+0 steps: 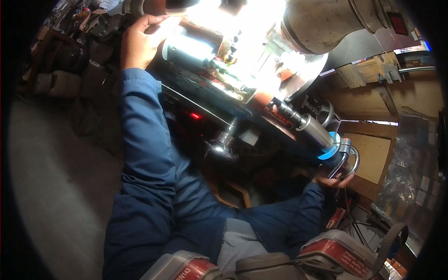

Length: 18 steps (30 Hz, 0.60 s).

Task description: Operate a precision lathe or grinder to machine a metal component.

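A bench machine with a metal bed [205,79] spans the upper middle, its centre washed out by a strong light. My left hand [140,42] is at its upper left end, thumb and fingers pinched together. Glare hides what they hold. Just below those fingers lies a grey cylinder [186,49]. At the lower right end, a metal cylinder [315,133] with a blue ring [332,147] carries a bent metal loop handle [355,161]. My right hand [333,179] is closed around its outer end from beneath, fingers partly hidden.
A large beige motor-like housing [322,23] stands over the machine at upper right. Below the bed hangs a shiny metal knob [221,144] near a red light [195,115]. Cluttered parts [60,56] fill the far left; wooden boards [368,154] and plastic sheeting [406,163] line the right.
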Tool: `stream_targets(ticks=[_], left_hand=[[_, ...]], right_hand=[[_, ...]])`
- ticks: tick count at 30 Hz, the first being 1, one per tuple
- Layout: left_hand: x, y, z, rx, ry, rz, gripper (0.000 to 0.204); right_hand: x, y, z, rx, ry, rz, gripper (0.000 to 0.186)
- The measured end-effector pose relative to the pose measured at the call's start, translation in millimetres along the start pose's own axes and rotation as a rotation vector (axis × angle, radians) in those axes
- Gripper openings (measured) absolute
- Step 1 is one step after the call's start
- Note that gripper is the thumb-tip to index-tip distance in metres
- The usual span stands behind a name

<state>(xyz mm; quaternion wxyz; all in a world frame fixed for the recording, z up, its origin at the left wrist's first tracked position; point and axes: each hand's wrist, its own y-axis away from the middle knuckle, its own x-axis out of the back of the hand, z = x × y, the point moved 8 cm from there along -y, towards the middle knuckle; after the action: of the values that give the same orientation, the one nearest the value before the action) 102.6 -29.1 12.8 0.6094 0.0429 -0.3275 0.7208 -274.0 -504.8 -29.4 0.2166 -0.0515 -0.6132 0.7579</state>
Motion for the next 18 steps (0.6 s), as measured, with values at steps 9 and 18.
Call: stream_targets(ticks=[9,18], left_hand=[[6,1,2,0.024,0.039,0.007,0.019],[6,2,2,0.029,0.025,-0.012,0.02]], right_hand=[[5,-42,-4,-0.103,-0.067,-0.199,0.049],[-23,-90,18,-0.572,-0.189,-0.768,0.036]])
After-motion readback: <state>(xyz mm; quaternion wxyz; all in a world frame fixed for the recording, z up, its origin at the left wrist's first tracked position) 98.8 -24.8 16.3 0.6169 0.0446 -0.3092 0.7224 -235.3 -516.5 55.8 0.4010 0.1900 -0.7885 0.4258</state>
